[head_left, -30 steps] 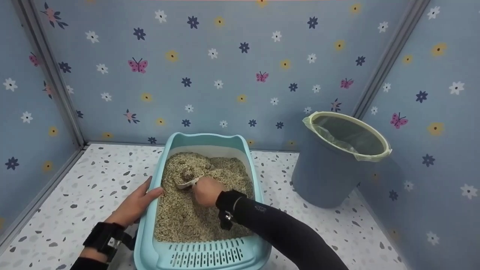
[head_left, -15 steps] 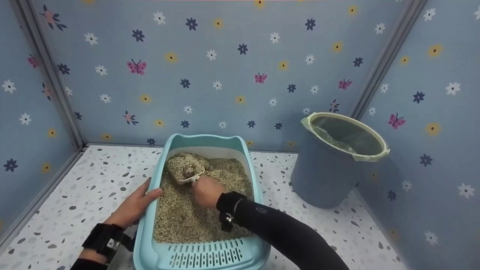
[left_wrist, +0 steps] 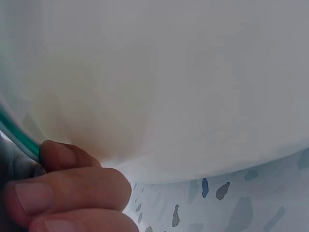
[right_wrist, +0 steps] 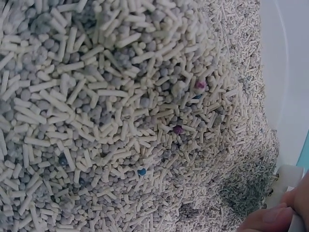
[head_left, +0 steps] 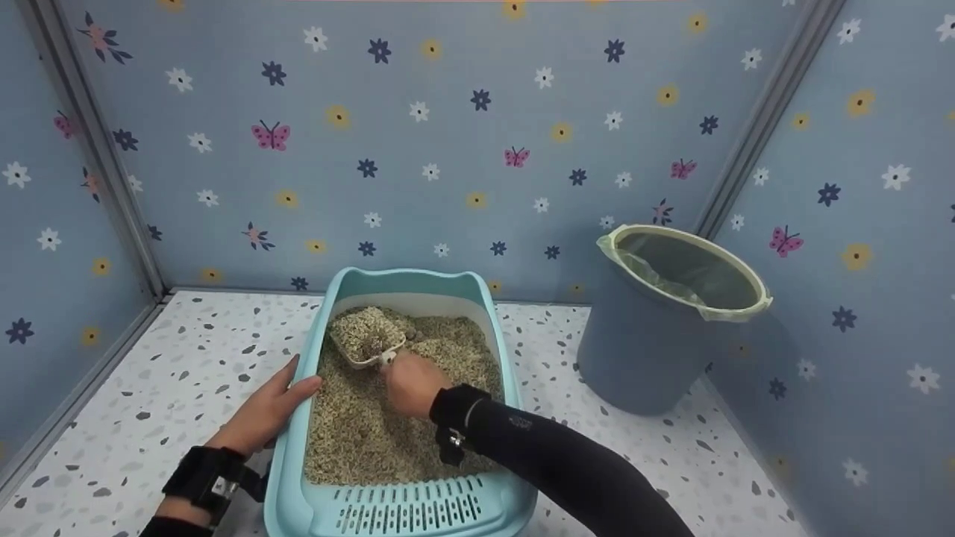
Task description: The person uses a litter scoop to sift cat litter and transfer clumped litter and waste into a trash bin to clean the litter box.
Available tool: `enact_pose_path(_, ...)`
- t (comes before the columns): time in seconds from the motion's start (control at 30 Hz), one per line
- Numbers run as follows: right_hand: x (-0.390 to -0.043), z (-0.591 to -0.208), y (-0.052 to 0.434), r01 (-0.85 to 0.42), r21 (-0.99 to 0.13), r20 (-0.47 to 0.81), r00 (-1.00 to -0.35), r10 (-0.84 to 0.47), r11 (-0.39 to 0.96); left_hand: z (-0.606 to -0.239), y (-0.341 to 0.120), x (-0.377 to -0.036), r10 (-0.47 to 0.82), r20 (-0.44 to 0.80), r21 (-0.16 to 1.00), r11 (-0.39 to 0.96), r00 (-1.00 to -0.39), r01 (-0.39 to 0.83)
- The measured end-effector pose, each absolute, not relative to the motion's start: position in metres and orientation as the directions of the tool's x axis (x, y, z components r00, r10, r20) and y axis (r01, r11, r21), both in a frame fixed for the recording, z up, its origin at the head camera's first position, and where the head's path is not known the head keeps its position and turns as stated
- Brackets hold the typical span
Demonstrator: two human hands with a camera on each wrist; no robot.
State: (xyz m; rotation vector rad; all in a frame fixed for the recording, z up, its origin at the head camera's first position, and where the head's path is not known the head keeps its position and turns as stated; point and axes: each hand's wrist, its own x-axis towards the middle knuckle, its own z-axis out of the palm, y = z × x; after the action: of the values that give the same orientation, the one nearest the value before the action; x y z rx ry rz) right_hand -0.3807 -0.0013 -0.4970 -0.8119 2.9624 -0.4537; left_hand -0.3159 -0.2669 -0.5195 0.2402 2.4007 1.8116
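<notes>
A light blue litter box stands in front of me, filled with pellet litter. My left hand grips its left side, thumb over the rim; the left wrist view shows curled fingers against the pale outer wall. Inside the box, my right hand holds a whitish litter scoop by its handle. Litter with a darker clump is heaped in the scoop, near the back left. In the right wrist view, part of the scoop shows beside the fingertips, close over the pellets.
At the right stands a grey-blue bin lined with a pale green bag. The speckled white surface meets flower-patterned walls at the back and sides. A slotted panel forms the box's front.
The scoop, partly sunk in the litter before, has come up loaded and more level, with the clump inside. The left hand keeps its place on the box.
</notes>
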Motion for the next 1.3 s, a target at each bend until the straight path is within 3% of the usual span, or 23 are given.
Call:
enact_pose_path(0.4, -0.376, -0.492, 0.003, -0.501, -0.318, 0.053, -0.857, -0.513, 0.805, -0.518, -0.265, -0.314, 0.19, -0.041, 0.954, 0.301, -0.981, 0.019)
enact_pose_path(0.63, -0.369, -0.458, 0.023, -0.485, -0.429, 0.06, -0.857, -0.512, 0.762, -0.516, -0.266, -0.316, 0.204, -0.004, 0.964, 0.26, -0.979, 0.051)
enact_pose_path(1.0, -0.352, -0.413, 0.072, -0.431, -0.454, 0.059, -0.888, -0.456, 0.78, -0.515, -0.268, -0.318, 0.23, 0.018, 0.969, 0.238, -0.973, 0.074)
enact_pose_path(1.3, -0.336, -0.412, 0.086, -0.45, -0.432, 0.054, -0.878, -0.475, 0.782, -0.515, -0.27, -0.318, 0.207, -0.001, 0.964, 0.261, -0.978, 0.054)
